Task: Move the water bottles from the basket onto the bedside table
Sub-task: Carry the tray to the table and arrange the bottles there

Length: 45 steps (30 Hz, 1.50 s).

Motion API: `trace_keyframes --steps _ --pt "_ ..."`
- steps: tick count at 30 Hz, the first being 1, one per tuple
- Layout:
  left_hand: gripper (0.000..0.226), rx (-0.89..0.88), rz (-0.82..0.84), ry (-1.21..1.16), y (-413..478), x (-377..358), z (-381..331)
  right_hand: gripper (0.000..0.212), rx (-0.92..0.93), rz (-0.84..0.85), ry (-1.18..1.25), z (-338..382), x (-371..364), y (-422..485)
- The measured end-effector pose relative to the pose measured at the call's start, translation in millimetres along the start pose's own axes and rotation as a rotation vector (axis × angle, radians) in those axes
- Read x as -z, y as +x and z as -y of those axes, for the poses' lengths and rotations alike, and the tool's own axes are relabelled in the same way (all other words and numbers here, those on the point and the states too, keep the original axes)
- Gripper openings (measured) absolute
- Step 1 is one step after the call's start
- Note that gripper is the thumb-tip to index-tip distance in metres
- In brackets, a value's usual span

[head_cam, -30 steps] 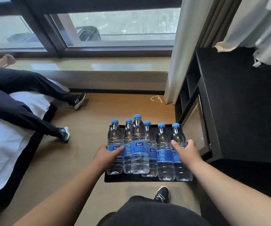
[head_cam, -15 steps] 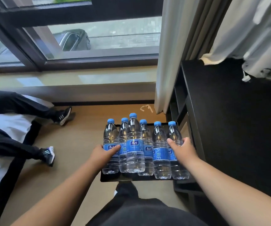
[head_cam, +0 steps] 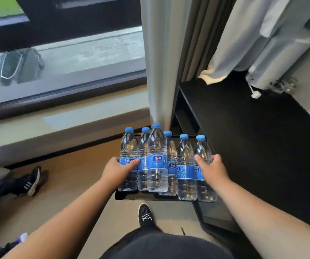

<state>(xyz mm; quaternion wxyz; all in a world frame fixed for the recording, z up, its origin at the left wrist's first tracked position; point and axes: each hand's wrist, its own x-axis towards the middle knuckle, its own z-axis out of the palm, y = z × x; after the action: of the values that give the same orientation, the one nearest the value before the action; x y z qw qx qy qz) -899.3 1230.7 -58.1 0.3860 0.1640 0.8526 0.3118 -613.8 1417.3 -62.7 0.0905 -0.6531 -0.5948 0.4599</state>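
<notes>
Six water bottles [head_cam: 157, 159] with blue caps and blue labels stand upright, packed side by side in a shallow black basket [head_cam: 131, 196] that is held up off the floor. Both hands carry the load from its two ends. On one end the left hand [head_cam: 115, 170] presses against the outermost bottle, its thumb lying across the blue label and its fingers out of sight round the far side; whether they also hook the basket edge I cannot tell. On the other end the right hand [head_cam: 213, 168] is closed on the last bottle in the row, thumb over its shoulder just above the label. Between the two grips the tallest-looking bottle stands a little forward of the rest. Just beyond the right hand lies the black top of the bedside table [head_cam: 253, 143], with the basket's right end overlapping its near edge. A pale curtain [head_cam: 159, 62] hangs straight beyond the bottles. Below the basket shows a black shoe [head_cam: 145, 214] on the tan floor; well off past the left hand another person's trainer [head_cam: 31, 181] rests
</notes>
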Motion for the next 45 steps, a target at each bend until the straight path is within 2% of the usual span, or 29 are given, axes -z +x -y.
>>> trace_keyframes --steps 7,11,24,34,39,45 --pt "0.073 -0.141 0.192 0.100 69 11 -74 0.044 -0.143 -0.131 0.106 24 2 8" --pt "0.064 -0.204 0.220 0.141 87 -6 -116 0.044 -0.186 -0.222 0.199 25 18 16" --pt "0.073 -0.334 0.408 0.335 132 -109 -226 0.047 -0.320 -0.445 0.332 -8 85 53" --pt "0.060 -0.396 0.585 0.425 128 -197 -290 0.051 -0.418 -0.549 0.470 -53 133 62" --pt "0.062 -0.432 0.657 0.548 129 -234 -319 0.054 -0.519 -0.616 0.542 -70 137 58" --pt "0.050 -0.518 0.767 0.628 134 -269 -339 0.055 -0.603 -0.669 0.636 -75 140 53"
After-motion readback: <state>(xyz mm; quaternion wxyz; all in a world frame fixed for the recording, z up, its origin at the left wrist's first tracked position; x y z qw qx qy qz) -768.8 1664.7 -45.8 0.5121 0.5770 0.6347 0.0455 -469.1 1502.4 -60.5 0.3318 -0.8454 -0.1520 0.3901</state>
